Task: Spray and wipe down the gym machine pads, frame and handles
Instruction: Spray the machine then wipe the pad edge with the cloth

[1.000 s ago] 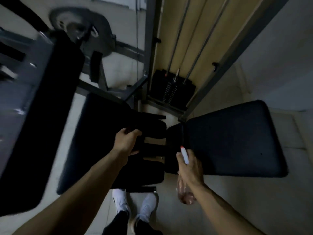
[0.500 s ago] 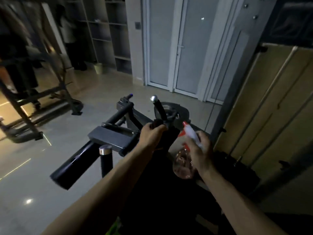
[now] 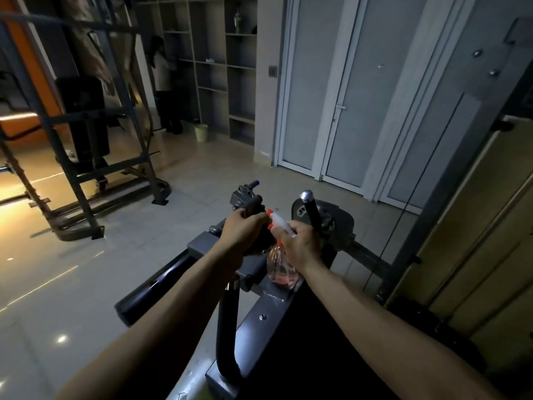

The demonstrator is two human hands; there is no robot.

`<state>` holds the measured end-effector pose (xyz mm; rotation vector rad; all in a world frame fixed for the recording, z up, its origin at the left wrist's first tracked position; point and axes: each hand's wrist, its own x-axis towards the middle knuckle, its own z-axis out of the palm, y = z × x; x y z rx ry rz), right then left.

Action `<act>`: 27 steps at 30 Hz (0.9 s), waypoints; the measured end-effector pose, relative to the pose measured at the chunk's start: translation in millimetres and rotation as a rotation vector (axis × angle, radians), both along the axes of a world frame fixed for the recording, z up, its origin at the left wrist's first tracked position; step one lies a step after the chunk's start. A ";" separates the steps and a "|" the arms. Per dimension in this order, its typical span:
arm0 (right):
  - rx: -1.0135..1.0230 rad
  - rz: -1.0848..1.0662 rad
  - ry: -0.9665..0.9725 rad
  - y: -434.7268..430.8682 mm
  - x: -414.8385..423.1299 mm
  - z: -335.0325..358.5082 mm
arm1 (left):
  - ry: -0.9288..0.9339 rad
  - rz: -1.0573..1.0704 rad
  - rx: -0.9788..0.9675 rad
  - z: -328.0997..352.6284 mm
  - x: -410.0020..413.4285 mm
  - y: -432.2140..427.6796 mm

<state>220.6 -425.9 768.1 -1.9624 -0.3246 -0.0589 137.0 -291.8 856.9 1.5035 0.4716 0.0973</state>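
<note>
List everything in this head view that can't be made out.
- Head view: what the left hand grips, a dark mass, cloth or machine part; shadow and the fingers hide it.
- Head view: the trigger of the clear plastic spray bottle of pink liquid; the right hand covers it.
- Head view: whether the black machine pad is wet; too dark, cut off by the bottom edge.
- Head view: the figure by the grey shelves; far and blurred.

My left hand (image 3: 242,232) sits on the frame (image 3: 202,246), left of my right hand (image 3: 300,243) and bottle (image 3: 281,269). Roller (image 3: 153,287) lies left, handle (image 3: 313,215) right, doors (image 3: 331,111) behind.
</note>
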 end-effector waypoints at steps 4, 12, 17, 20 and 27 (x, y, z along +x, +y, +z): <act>-0.123 0.081 -0.057 -3.9 5.5 4.3 | -0.020 -0.051 0.028 4.9 13.3 -7.2; 0.668 -0.099 0.175 -107.8 -6.8 29.8 | -0.019 -0.408 -0.245 24.5 46.4 -91.3; 0.860 -0.363 0.276 -203.3 -55.9 6.7 | -0.028 -0.584 -0.025 -37.4 65.6 -207.2; 0.834 -0.672 0.313 -259.3 -96.6 -16.7 | 0.043 -0.627 -0.026 -87.3 53.5 -270.7; 1.233 -0.919 0.464 -369.3 -200.1 -58.2 | 0.220 -0.922 -0.087 -148.5 -18.4 -408.5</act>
